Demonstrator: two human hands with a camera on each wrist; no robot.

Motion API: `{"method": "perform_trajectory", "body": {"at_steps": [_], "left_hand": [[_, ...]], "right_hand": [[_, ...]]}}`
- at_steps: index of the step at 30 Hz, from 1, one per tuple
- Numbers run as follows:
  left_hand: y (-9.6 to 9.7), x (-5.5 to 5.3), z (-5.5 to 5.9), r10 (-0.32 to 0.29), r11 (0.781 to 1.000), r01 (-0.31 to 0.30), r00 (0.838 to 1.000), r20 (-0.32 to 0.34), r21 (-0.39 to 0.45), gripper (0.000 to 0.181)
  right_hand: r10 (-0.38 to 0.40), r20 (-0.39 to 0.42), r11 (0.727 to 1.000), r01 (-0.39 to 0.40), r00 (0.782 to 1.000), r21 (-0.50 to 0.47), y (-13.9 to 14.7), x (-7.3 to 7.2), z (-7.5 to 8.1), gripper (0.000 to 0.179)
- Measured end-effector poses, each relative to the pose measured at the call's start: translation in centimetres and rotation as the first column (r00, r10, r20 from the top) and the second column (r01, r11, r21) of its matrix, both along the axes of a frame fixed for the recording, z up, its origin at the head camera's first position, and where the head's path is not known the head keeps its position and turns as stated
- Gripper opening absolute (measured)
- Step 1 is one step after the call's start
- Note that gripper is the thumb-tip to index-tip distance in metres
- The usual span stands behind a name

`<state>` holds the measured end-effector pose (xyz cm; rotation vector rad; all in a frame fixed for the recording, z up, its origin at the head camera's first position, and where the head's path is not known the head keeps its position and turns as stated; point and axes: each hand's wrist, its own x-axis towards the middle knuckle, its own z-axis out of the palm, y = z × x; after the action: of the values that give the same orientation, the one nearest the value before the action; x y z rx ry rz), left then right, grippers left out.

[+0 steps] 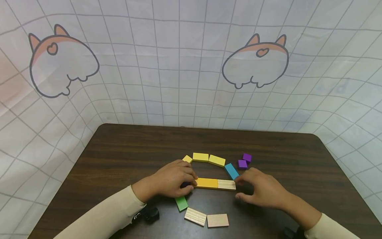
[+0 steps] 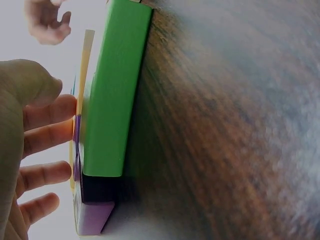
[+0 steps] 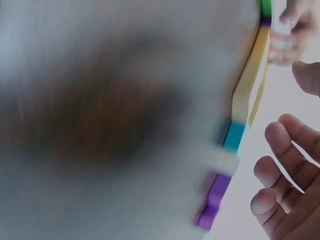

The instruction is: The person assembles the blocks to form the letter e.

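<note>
My left hand (image 1: 174, 178) reaches over the left end of a straight row of flat blocks. Its fingertips touch around the orange-yellow block (image 1: 207, 183), and the left wrist view shows the fingers fairly straight. A purple block (image 2: 97, 217) lies partly under this hand, beside a green block (image 1: 181, 203). At the row's right end is a plain wooden block (image 1: 226, 185), close to a blue block (image 1: 231, 171). My right hand (image 1: 264, 189) hovers there with loosely bent fingers, and the right wrist view shows nothing held in it.
Several yellow blocks (image 1: 200, 157) curve behind the row. Two purple cubes (image 1: 242, 164) sit at the right. Plain wooden blocks, a striped one (image 1: 195, 216) and a smoother one (image 1: 218, 220), lie in front on the dark table (image 1: 134, 142). A patterned curtain (image 1: 191, 99) stands behind.
</note>
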<state>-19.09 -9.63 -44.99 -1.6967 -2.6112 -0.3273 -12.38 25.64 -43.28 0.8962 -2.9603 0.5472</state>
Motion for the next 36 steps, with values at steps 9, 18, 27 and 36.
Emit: {"method": "perform_trajectory", "body": {"at_steps": [9,18,27,36], "left_hand": [[0.0,0.0,0.1,0.004,1.000,-0.004,1.000,0.000,-0.012,0.022],[0.1,-0.1,0.1,0.006,1.000,-0.006,1.000,-0.001,-0.014,0.023],[0.0,-0.1,0.0,-0.007,1.000,0.007,1.000,-0.021,0.013,0.020],[0.0,-0.1,0.0,-0.022,0.999,0.024,0.999,-0.032,0.042,0.020]], "right_hand": [[-0.171,-0.054,0.985,0.173,0.984,0.025,2.6,-3.2,-0.4,0.036],[-0.224,-0.069,0.972,0.228,0.972,0.059,3.3,-5.2,-1.0,0.037],[-0.246,-0.073,0.962,0.252,0.967,0.100,2.5,-6.1,-1.7,0.042],[-0.279,-0.058,0.951,0.284,0.959,0.123,2.0,-6.7,-1.7,0.041]]}}
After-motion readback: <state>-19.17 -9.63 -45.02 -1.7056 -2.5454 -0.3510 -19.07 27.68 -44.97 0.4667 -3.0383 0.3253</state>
